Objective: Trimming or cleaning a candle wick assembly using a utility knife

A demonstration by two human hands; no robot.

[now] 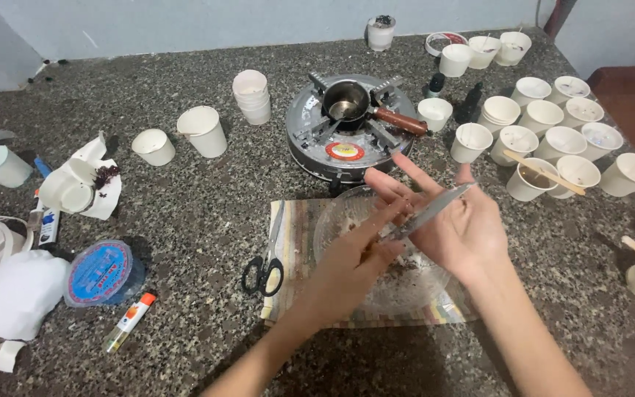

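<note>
My left hand (354, 261) grips the lower end of a metal knife (435, 209). The blade slants up to the right across the palm of my right hand (461, 228), which is spread flat with its fingers apart. Both hands hover over a clear glass bowl (406, 287) with dark crumbs and pale residue inside. The bowl stands on a striped mat (295, 242). Black-handled scissors (266, 268) lie on the mat's left edge, close to my left forearm.
A small round stove (332, 151) carrying a little pot (347, 103) with a wooden handle stands behind the bowl. Several white paper cups (545, 140) crowd the right, some with wooden sticks (545, 173). More cups (203, 131), a blue-lidded tub (101, 272) and a glue stick (130, 321) lie left.
</note>
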